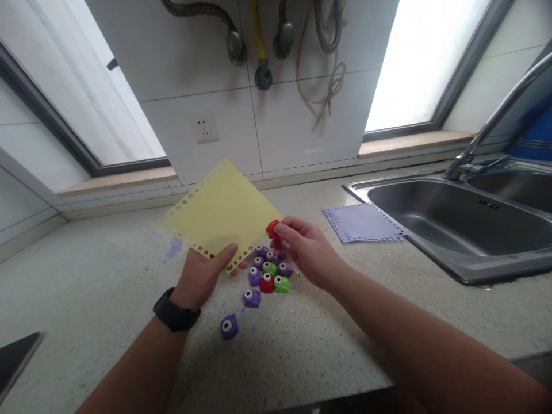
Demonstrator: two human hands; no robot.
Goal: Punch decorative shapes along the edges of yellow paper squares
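Left hand (202,275), a black watch (176,311) at its wrist, pinches the lower edge of a yellow paper sheet (218,213) held tilted above the counter (86,276). Right hand (307,248) is closed on a red punch (272,229) pressed to the sheet's right edge. Small purple, green and red punches (267,275) lie clustered below, between both hands; lilac sheets (364,223) rest beside the sink (452,230).

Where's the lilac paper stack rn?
Head view, right of centre: the lilac paper stack lies flat on the counter, between the right hand and the sink.
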